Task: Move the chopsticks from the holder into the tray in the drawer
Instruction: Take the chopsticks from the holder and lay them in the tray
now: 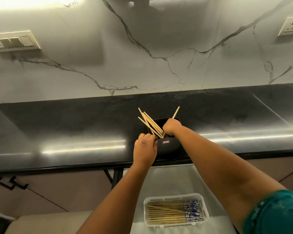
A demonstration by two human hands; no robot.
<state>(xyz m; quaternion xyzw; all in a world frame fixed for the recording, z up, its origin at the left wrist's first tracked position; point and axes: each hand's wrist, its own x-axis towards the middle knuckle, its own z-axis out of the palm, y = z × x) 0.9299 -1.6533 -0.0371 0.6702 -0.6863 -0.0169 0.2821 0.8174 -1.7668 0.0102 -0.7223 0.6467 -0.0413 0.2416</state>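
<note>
1. Nearest us, the white tray (204,202) in the open drawer (169,179) already holds chopsticks laid flat.
2. Our left hand (145,150) closes its grip on the black holder (169,146), likely steadying it on the dark surface (74,125).
3. Our right hand (171,126) is clamped on one chopstick (176,112); the remaining chopsticks (150,122) lean leftward in the holder.

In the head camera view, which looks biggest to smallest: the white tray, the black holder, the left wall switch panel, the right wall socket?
1. White tray, though it lies nearest the camera
2. Left wall switch panel
3. Black holder, partly hidden by hands, so close to the panel
4. Right wall socket
</note>
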